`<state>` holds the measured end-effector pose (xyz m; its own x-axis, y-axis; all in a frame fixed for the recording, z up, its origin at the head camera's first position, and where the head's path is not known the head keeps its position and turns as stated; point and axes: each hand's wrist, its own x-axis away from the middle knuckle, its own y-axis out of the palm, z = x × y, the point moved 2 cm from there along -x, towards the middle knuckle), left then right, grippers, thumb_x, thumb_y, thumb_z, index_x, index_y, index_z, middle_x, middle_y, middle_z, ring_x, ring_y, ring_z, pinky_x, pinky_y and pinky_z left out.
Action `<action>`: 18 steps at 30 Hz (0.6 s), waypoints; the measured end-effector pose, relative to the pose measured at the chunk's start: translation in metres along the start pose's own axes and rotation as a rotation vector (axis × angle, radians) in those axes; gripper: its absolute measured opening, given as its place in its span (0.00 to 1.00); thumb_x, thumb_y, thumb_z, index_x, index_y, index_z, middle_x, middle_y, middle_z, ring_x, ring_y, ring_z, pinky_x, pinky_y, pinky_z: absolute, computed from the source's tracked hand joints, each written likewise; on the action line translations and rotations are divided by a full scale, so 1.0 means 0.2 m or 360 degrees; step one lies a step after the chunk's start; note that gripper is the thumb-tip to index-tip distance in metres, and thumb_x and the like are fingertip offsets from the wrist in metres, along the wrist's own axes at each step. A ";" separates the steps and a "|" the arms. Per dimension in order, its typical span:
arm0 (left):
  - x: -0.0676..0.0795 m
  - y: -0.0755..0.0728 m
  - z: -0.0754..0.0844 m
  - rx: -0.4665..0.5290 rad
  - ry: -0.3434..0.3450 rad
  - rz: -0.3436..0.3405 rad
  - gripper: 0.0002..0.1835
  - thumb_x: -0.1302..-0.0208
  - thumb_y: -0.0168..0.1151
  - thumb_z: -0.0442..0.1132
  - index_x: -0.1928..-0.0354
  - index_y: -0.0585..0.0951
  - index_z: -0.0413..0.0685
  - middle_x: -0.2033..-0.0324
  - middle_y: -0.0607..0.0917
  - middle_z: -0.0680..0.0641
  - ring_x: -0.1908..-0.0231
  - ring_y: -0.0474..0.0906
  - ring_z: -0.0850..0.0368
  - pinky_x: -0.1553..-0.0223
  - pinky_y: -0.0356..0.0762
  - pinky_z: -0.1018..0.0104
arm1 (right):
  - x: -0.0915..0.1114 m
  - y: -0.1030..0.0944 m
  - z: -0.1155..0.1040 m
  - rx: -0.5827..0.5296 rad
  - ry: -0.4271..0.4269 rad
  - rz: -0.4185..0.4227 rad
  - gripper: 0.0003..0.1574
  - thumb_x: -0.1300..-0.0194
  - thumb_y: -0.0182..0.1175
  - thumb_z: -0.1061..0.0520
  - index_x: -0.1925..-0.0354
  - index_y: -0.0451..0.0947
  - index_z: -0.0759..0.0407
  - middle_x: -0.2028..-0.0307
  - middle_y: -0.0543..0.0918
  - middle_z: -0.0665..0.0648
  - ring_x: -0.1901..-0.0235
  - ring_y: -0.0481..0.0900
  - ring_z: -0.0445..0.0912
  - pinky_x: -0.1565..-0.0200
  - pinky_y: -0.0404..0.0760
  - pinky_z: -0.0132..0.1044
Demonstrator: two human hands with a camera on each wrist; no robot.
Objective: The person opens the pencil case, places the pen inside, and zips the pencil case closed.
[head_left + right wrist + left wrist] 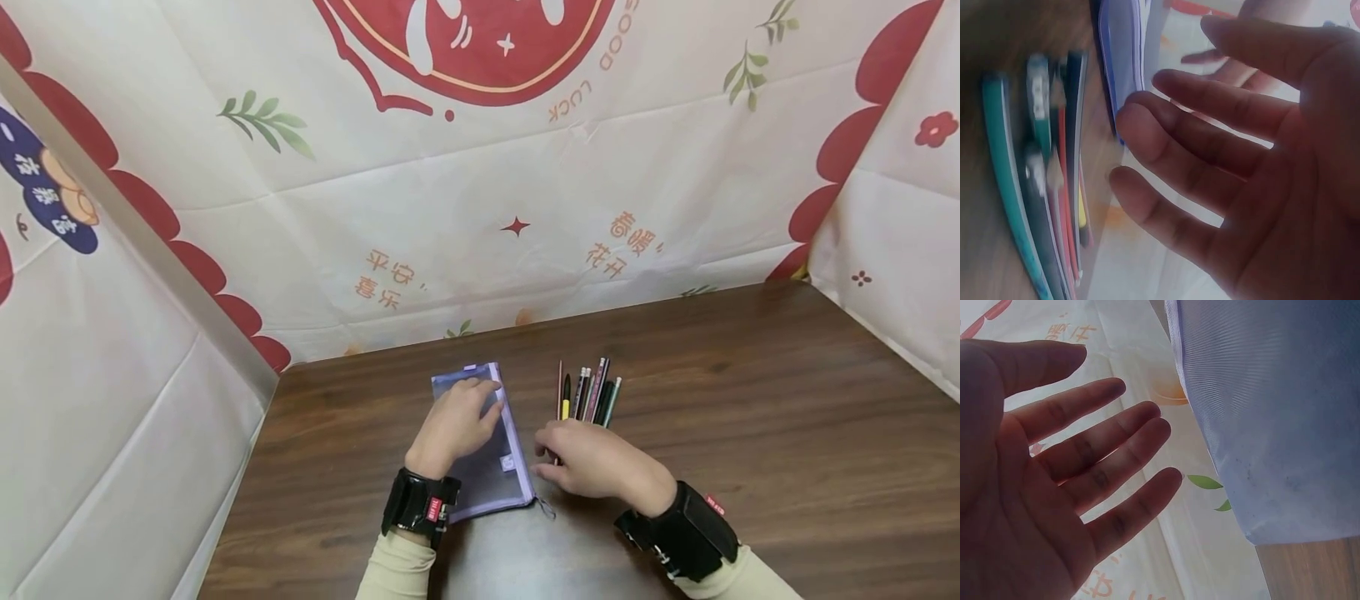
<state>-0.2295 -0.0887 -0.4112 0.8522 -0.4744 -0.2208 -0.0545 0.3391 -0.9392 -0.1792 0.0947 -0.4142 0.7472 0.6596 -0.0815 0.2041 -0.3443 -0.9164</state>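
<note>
A mesh zip pouch [483, 479] with lilac edging lies flat on the table, a cord loop [546, 507] at its near right corner. My left hand [459, 423] hovers over it, fingers spread and holding nothing; in the left wrist view a gap separates those fingers from the pouch [1279, 425]. To the right lies a loose bunch of pencils [592, 396], several of them, in dark, red and teal colours. Over their near ends is my right hand [596, 457], its fingers loosely bent. The right wrist view shows the pencils [1004, 162] beside its empty fingers.
The dark wooden table [750, 400] extends to both sides of the hands. A printed white cloth [465, 200] hangs along its far edge, with more cloth at the left and right. Both wrists wear black straps [686, 533].
</note>
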 end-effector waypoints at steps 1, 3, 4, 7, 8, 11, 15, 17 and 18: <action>0.00 0.00 0.00 -0.0001 -0.0001 -0.0004 0.20 0.35 0.54 0.45 0.46 0.79 0.43 0.50 0.83 0.42 0.47 0.76 0.49 0.48 0.76 0.52 | 0.00 0.01 -0.01 0.0004 0.0000 -0.0017 0.09 0.40 0.61 0.50 0.71 0.78 0.55 0.76 0.77 0.46 0.78 0.71 0.37 0.74 0.76 0.34; -0.01 0.00 0.00 -0.0002 -0.0006 -0.0013 0.20 0.35 0.54 0.45 0.45 0.79 0.43 0.49 0.83 0.42 0.47 0.76 0.49 0.47 0.76 0.52 | 0.00 0.02 -0.02 0.0002 -0.0004 -0.0051 0.10 0.40 0.61 0.51 0.75 0.75 0.52 0.80 0.73 0.44 0.81 0.68 0.35 0.78 0.72 0.32; -0.01 0.00 0.00 -0.0004 -0.0011 -0.0018 0.20 0.35 0.54 0.45 0.45 0.79 0.43 0.49 0.83 0.42 0.46 0.76 0.49 0.47 0.76 0.52 | 0.00 0.02 -0.03 -0.0003 -0.0002 -0.0063 0.11 0.40 0.61 0.51 0.77 0.74 0.51 0.81 0.71 0.43 0.82 0.67 0.35 0.79 0.70 0.31; -0.01 -0.01 0.00 -0.0001 -0.0013 -0.0017 0.20 0.35 0.54 0.44 0.45 0.79 0.43 0.49 0.83 0.42 0.46 0.75 0.48 0.47 0.75 0.52 | 0.00 0.03 -0.05 -0.0003 0.0009 -0.0094 0.15 0.42 0.62 0.51 0.81 0.71 0.50 0.84 0.68 0.42 0.84 0.65 0.35 0.82 0.66 0.30; -0.01 -0.01 0.00 -0.0001 -0.0010 -0.0015 0.20 0.35 0.54 0.44 0.45 0.79 0.43 0.49 0.83 0.42 0.46 0.75 0.48 0.46 0.75 0.52 | 0.00 0.04 -0.05 -0.0005 0.0016 -0.0107 0.15 0.42 0.62 0.51 0.82 0.70 0.50 0.85 0.68 0.42 0.84 0.64 0.35 0.82 0.65 0.30; -0.01 -0.01 -0.01 0.0005 -0.0014 -0.0018 0.20 0.35 0.54 0.44 0.46 0.79 0.43 0.49 0.83 0.42 0.46 0.75 0.48 0.46 0.75 0.51 | 0.00 0.05 -0.07 0.0005 0.0026 -0.0135 0.16 0.45 0.64 0.51 0.83 0.69 0.50 0.85 0.68 0.42 0.85 0.64 0.35 0.83 0.65 0.31; 0.00 -0.01 0.00 0.0025 -0.0021 -0.0042 0.20 0.35 0.54 0.44 0.46 0.79 0.43 0.49 0.83 0.41 0.45 0.75 0.47 0.46 0.74 0.51 | 0.00 0.07 -0.08 0.0059 0.0029 -0.0156 0.16 0.50 0.67 0.53 0.83 0.70 0.52 0.86 0.69 0.43 0.85 0.65 0.36 0.82 0.66 0.32; 0.00 0.00 0.00 0.0028 -0.0018 -0.0050 0.19 0.35 0.54 0.44 0.46 0.79 0.43 0.49 0.83 0.42 0.46 0.75 0.47 0.46 0.74 0.51 | 0.00 0.08 -0.09 0.0081 0.0038 -0.0159 0.16 0.51 0.67 0.54 0.84 0.69 0.52 0.85 0.69 0.43 0.85 0.65 0.37 0.82 0.66 0.33; 0.00 0.00 0.00 0.0027 -0.0009 -0.0048 0.19 0.35 0.54 0.44 0.46 0.80 0.43 0.50 0.83 0.42 0.46 0.75 0.47 0.46 0.75 0.51 | 0.00 0.09 -0.09 0.0092 0.0039 -0.0156 0.16 0.52 0.67 0.55 0.84 0.69 0.52 0.86 0.68 0.43 0.85 0.64 0.37 0.82 0.66 0.33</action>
<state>-0.2292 -0.0877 -0.4113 0.8561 -0.4803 -0.1908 -0.0197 0.3385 -0.9407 -0.1640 0.0777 -0.4237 0.7409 0.6713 0.0188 0.2407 -0.2392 -0.9407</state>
